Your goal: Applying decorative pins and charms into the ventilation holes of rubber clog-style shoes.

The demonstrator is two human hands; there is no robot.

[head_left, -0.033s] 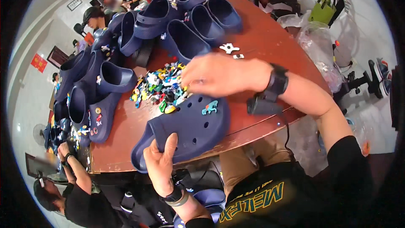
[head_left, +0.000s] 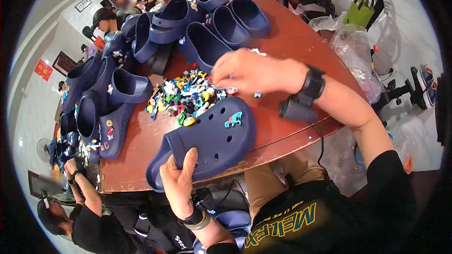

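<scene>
A navy clog (head_left: 214, 143) lies toe-up at the near edge of the red-brown table (head_left: 301, 42). My left hand (head_left: 181, 183) grips its heel rim from below, thumb on top. A teal charm (head_left: 233, 119) is fixed in one of the clog's holes. Just beyond the clog lies a pile of colourful small charms (head_left: 183, 96). My right hand (head_left: 249, 71), with a black band on the wrist, reaches over the pile's right edge, and its fingertips pinch a small charm there.
Several more navy clogs stand at the back (head_left: 207, 42) and along the left side (head_left: 106, 108), some with charms. A black device (head_left: 295, 109) rests by my right wrist. Clear plastic bags (head_left: 353, 47) sit at the right. Another person's hands (head_left: 70, 167) work at the lower left.
</scene>
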